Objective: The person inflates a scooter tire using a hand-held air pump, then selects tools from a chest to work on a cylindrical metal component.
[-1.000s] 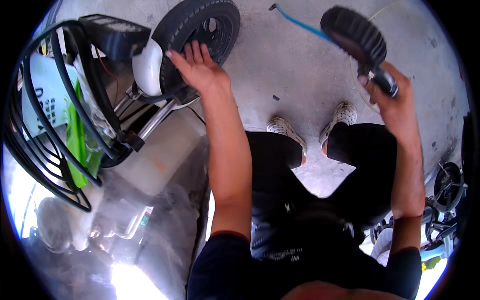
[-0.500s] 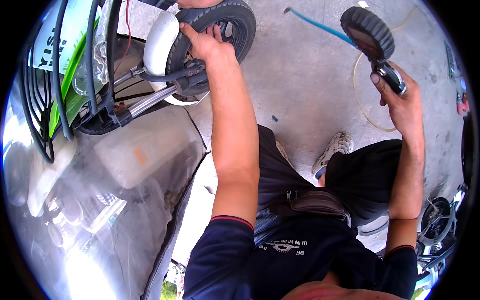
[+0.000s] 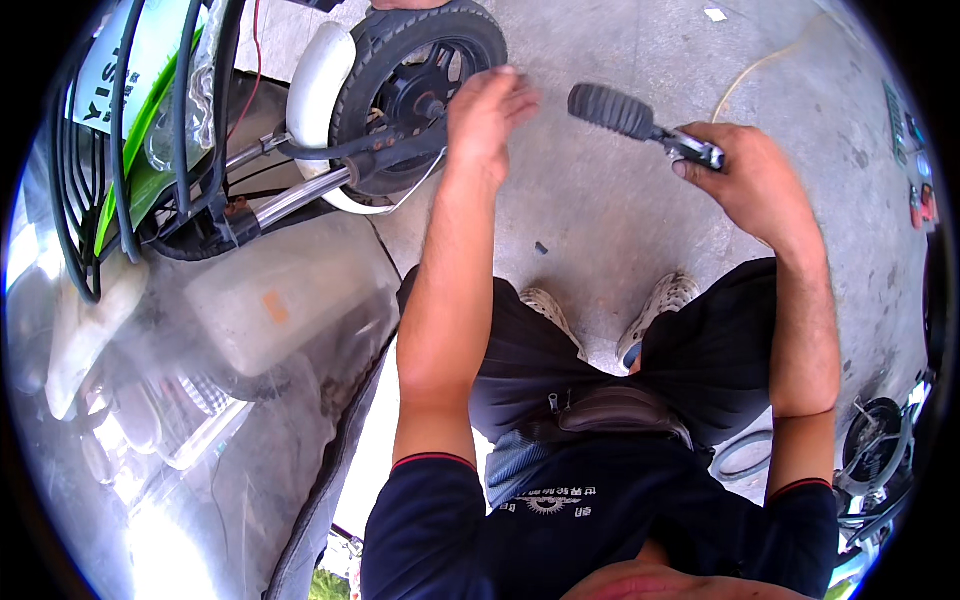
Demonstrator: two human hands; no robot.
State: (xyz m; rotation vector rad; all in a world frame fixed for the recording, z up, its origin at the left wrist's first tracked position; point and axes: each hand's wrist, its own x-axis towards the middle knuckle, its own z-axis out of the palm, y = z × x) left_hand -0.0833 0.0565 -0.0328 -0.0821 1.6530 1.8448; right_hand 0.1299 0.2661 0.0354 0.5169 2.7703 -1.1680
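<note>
My right hand (image 3: pixel 752 185) is closed round the black handle of a tire inflator gauge (image 3: pixel 612 110). Its head, in a ribbed black rubber cover, points left over the floor; the dial face is turned out of sight. My left hand (image 3: pixel 485 120) hangs in front of the wheel (image 3: pixel 484 35), empty, its fingers stretched out and slightly blurred. The wheel has a black tire and dark spokes, and it sits on a metal fork (image 3: pixel 305 197) beside a white fender (image 3: pixel 317 90). My left wrist hides part of the hub's right side.
A clear plastic sheet (image 3: pixel 250 440) and black bars (image 3: pixel 125 150) of the vehicle fill the left. A pale hose (image 3: pixel 755 64) lies on the concrete floor (image 3: pixel 600 200). Small red items (image 3: pixel 922 205) lie at the right edge, above a bicycle-like vehicle (image 3: pixel 875 440).
My left hand has come off the tire and moved right. My right hand has swung the inflator gauge left and down, tipping it level. The blue hose no longer shows.
</note>
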